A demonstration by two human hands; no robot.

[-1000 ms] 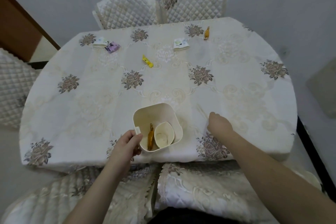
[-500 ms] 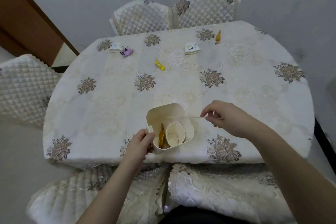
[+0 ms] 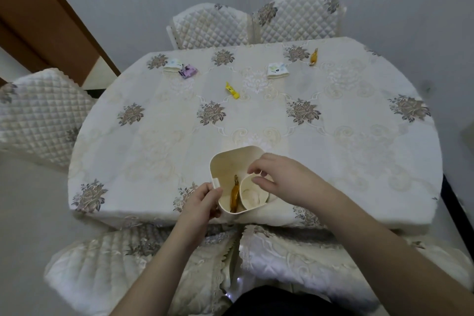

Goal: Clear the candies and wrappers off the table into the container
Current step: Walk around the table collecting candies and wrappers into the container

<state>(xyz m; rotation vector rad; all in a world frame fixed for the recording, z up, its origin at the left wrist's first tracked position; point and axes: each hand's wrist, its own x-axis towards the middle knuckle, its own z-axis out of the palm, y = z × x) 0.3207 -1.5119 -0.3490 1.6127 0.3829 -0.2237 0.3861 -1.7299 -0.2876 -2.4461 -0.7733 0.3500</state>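
The right hand [image 3: 284,182] covers the right rim of the container [image 3: 230,161], and whether its fingers hold something is not clear. Beyond the container, print on the two white wrappers [image 3: 276,70] is too small to read.

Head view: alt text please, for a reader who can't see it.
A left hand grips the near rim of a cream container on a floral-clothed table while the right hand hovers over its opening. Wrapped candies and small wrappers lie scattered across the far side.
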